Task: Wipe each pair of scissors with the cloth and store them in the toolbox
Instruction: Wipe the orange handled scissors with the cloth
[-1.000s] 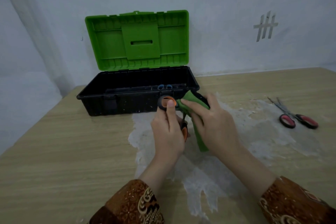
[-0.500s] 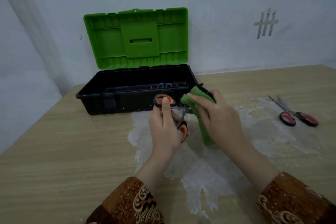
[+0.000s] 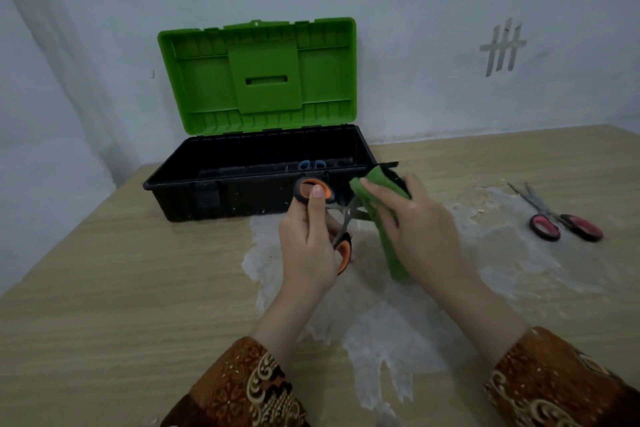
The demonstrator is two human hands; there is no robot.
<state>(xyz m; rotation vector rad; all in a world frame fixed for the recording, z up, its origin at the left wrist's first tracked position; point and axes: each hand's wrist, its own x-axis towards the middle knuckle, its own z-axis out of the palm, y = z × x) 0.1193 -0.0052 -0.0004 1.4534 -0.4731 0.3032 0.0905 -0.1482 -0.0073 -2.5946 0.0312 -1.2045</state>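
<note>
My left hand (image 3: 308, 246) grips orange-handled scissors (image 3: 343, 218) by the handles, blades apart and pointing right. My right hand (image 3: 420, 232) holds a green cloth (image 3: 388, 239) wrapped over the blades; the blade tips are hidden under it. Behind my hands stands the black toolbox (image 3: 221, 198) with its green lid (image 3: 258, 76) raised. Blue scissor handles (image 3: 311, 164) show inside it. A pair of red-handled scissors (image 3: 561, 222) lies on the table at the right, apart from both hands.
The wooden table (image 3: 121, 288) has a white worn patch (image 3: 381, 329) under and in front of my hands. A pale wall rises just behind the toolbox. Patterned brown sleeves cover both forearms at the bottom edge.
The scissors' blades have opened wider, and my right hand has slid the cloth along them to the right. The red scissors and toolbox have stayed where they were.
</note>
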